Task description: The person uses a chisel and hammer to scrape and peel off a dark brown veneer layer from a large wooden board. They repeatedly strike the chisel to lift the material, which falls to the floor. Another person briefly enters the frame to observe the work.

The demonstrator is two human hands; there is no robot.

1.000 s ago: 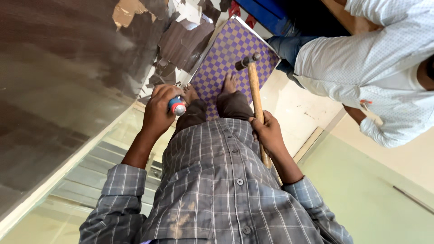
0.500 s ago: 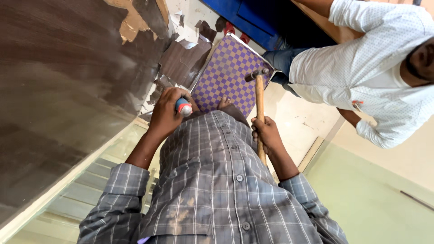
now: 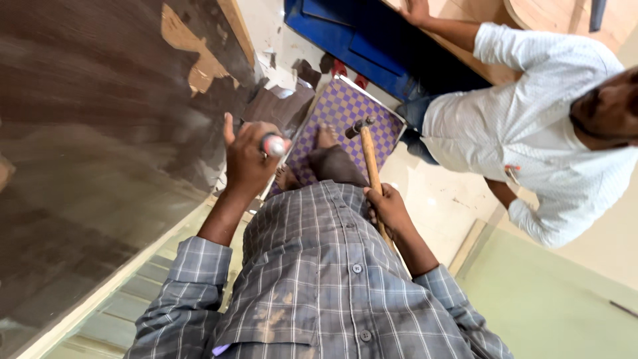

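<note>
The hammer [image 3: 369, 174] is standing upright in the right hand [image 3: 389, 209], whose fingers are wrapping tight around the wooden handle, the metal head pointing away over the purple checkered mat [image 3: 345, 116]. The left hand [image 3: 247, 159] is clenching a small tube with a red and white end [image 3: 274, 145], its thumb sticking out, just beside the dark wood panel [image 3: 100, 133]. 2 bare feet are resting on the mat. Another person in a white shirt [image 3: 531, 126] is leaning nearby, beside a blue sheet [image 3: 359, 40].
</note>
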